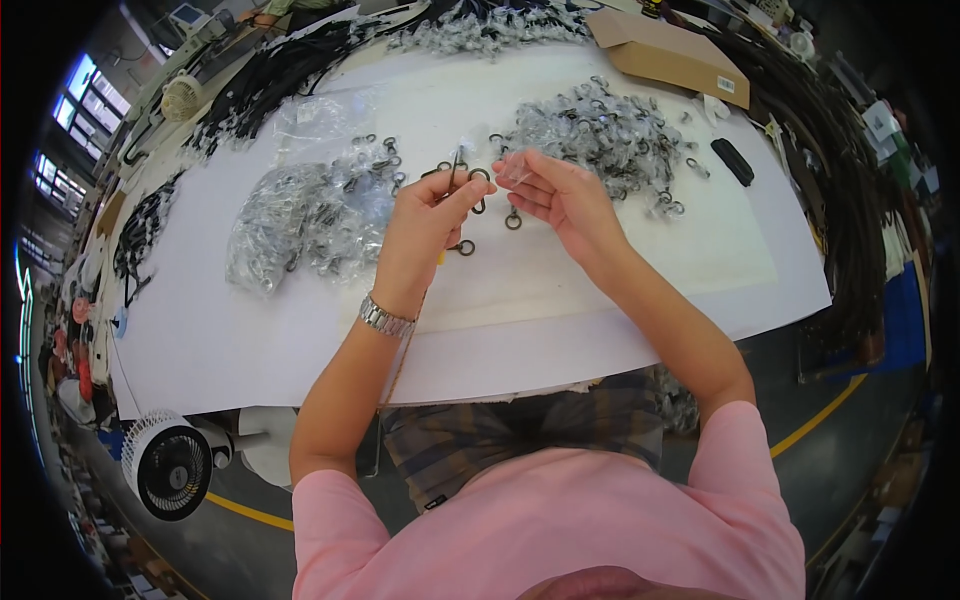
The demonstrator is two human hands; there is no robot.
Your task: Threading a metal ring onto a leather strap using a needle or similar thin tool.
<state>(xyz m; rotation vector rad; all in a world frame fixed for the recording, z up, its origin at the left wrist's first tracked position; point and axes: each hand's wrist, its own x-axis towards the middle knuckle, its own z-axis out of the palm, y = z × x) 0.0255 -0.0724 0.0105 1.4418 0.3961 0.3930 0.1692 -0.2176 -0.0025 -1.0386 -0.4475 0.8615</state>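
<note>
Over the middle of the table, my left hand (pixel 425 225) is closed, pinching a dark metal snap hook (pixel 480 178) with a ring-like end between thumb and fingers. A thin dark pointed piece (pixel 455 168) sticks up from the same hand; I cannot tell what it is. Close to its right, my right hand (pixel 565 195) has its fingertips closed on a crumpled bit of clear plastic wrap (pixel 518 166). Just below the fingers lie a loose dark metal clasp with a ring (pixel 513 218) and another ring (pixel 465 248).
Left of my hands lies a clear plastic bag (pixel 270 225) beside a heap of wrapped metal hardware (pixel 345 205). A larger heap (pixel 600 135) lies to the right, near a black oblong object (pixel 733 161) and a cardboard box (pixel 670 55). Black straps (pixel 285 85) line the far edge.
</note>
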